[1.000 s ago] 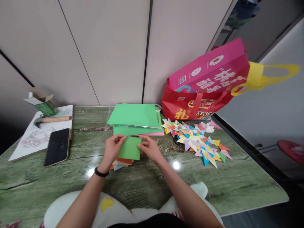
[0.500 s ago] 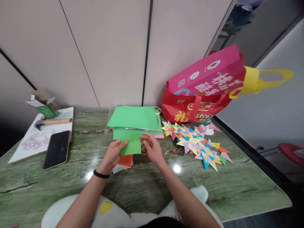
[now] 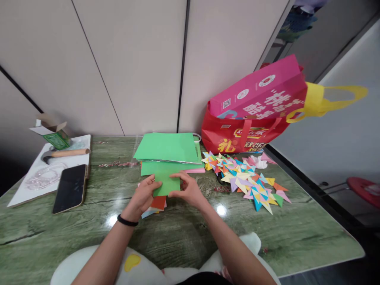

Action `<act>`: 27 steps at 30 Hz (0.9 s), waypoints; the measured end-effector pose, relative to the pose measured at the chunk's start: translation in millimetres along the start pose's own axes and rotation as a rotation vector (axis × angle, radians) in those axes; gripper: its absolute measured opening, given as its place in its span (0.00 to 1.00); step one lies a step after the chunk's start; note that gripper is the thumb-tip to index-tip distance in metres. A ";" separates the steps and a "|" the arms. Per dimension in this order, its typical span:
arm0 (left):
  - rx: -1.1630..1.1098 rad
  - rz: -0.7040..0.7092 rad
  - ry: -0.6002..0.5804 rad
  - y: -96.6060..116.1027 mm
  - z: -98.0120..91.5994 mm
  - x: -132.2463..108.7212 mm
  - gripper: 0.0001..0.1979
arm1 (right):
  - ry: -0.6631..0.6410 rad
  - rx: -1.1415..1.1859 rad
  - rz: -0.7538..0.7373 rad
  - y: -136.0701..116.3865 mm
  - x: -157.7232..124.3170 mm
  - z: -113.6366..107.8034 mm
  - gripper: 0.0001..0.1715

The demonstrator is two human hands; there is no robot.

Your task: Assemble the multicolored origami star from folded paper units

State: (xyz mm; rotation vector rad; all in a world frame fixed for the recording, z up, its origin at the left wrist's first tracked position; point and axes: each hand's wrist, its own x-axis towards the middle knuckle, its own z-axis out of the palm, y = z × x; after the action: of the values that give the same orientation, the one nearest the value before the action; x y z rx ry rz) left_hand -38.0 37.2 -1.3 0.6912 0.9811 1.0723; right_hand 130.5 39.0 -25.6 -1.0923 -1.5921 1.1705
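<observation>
A small green paper square (image 3: 166, 184) is held above the table between my two hands. My left hand (image 3: 145, 192) pinches its left edge, thumb on top. At the right edge, my right hand (image 3: 187, 190) has its index finger at the upper corner and its thumb at the lower corner. Beneath and behind lie larger green sheets (image 3: 168, 146) in a clear sleeve. Small coloured papers (image 3: 158, 204), orange and light blue among them, show partly below my left hand. To the right spreads a pile of folded, pointed multicoloured paper pieces (image 3: 246, 178).
A red bag (image 3: 219, 132) holding a pink box (image 3: 264, 89) stands at the back right. On the left are a phone (image 3: 70, 188), a hammer (image 3: 67, 153), a white board (image 3: 22, 192) with clear beads and an open green box (image 3: 57, 138).
The green square has shifted slightly right and nearer to me. My right hand has moved from beside its edge to grasp it at the corners.
</observation>
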 end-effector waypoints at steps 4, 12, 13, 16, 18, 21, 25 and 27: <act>-0.021 0.010 0.030 1.3 -1.6 0.0 0.15 | -0.100 -0.080 -0.068 -0.4 -3.2 -0.5 0.37; 0.011 -0.021 -0.023 1.8 -0.4 -2.0 0.14 | 0.031 0.020 -0.086 3.7 0.7 5.1 0.19; 0.004 -0.020 -0.032 1.8 -0.1 -2.3 0.15 | 0.057 0.020 -0.087 3.3 1.3 5.2 0.16; -0.024 -0.016 -0.099 1.8 0.5 -3.4 0.19 | 0.128 0.034 -0.089 2.3 2.8 4.8 0.10; -0.016 -0.011 -0.160 1.2 0.7 -4.3 0.25 | 0.158 0.098 -0.045 2.3 3.6 4.4 0.11; 0.054 0.030 -0.190 -1.1 1.5 -5.6 0.30 | 0.186 0.182 0.039 2.7 4.0 4.5 0.13; 0.174 0.082 -0.084 -4.1 4.7 -5.8 0.30 | 0.247 0.242 0.034 3.4 3.6 6.7 0.18; 0.222 0.106 -0.038 -4.0 6.1 -5.4 0.25 | 0.262 0.260 0.040 3.7 3.2 7.8 0.24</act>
State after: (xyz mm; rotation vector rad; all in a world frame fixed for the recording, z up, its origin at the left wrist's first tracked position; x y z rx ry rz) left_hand -31.7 30.7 -0.4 0.9503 1.0498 1.0473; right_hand 122.8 41.0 -30.2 -1.0604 -1.1865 1.1702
